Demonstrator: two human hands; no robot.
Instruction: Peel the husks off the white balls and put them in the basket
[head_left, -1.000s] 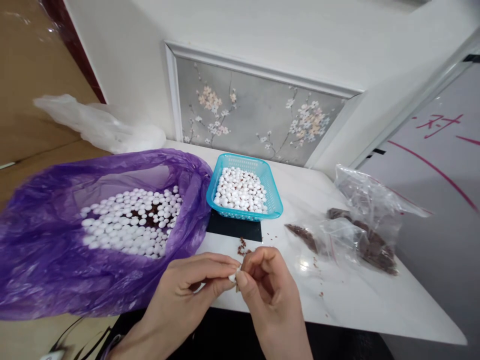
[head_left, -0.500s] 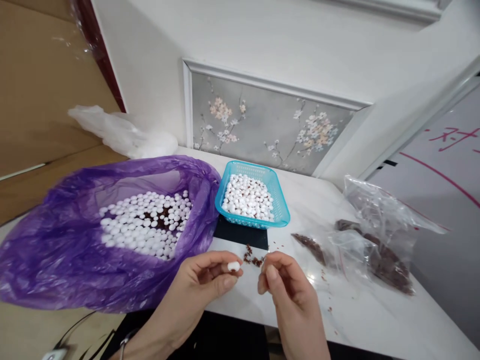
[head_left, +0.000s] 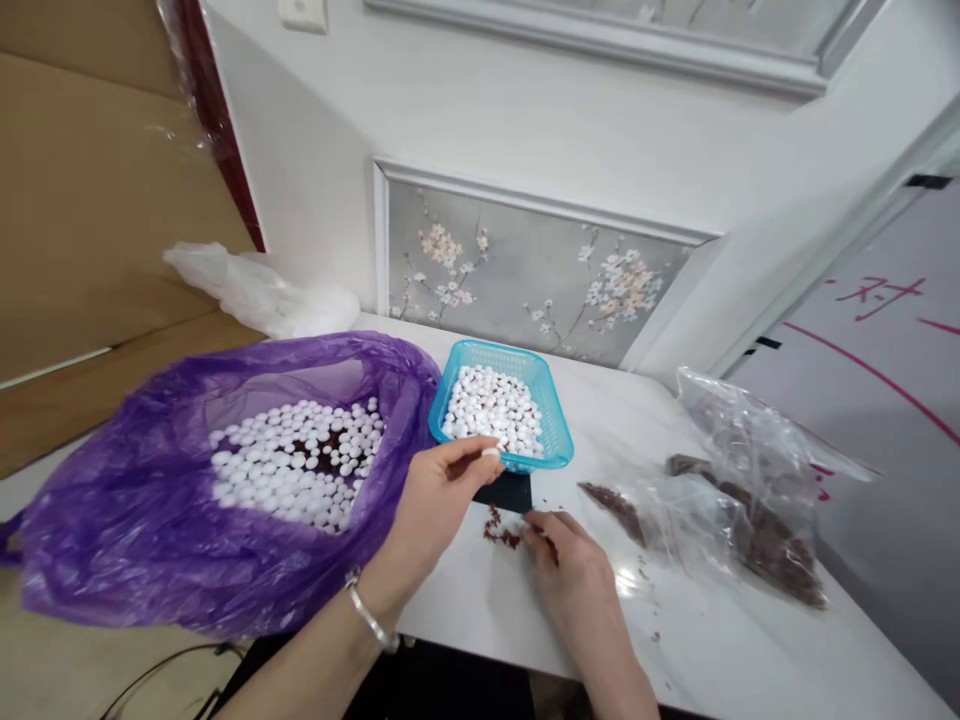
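My left hand (head_left: 442, 495) pinches a small white ball (head_left: 491, 452) between thumb and fingertips, right at the front rim of a blue plastic basket (head_left: 556, 425). Many white balls with brown specks (head_left: 495, 405) fill the bottom of that basket. Down on the tabletop, my right hand (head_left: 574, 560) has its fingertips pressed together beside a little pile of reddish-brown bits (head_left: 502, 530). Whatever those fingertips hold is too small to make out. To the left, a purple plastic bag (head_left: 150, 480) lies open around many white balls (head_left: 292, 460) and a dark brown patch.
Clear zip bags (head_left: 772, 530) of brown material lie on the white table (head_left: 735, 640) at the right. A dark flat piece (head_left: 510, 493) sits under the basket's front. Behind stand a wall with a floral panel (head_left: 525, 265), crumpled white plastic (head_left: 262, 290) and cardboard (head_left: 90, 200).
My left hand has moved forward with the white ball, up to the basket's rim. My right hand has lowered to the table by the brown bits. The view has tilted up slightly.
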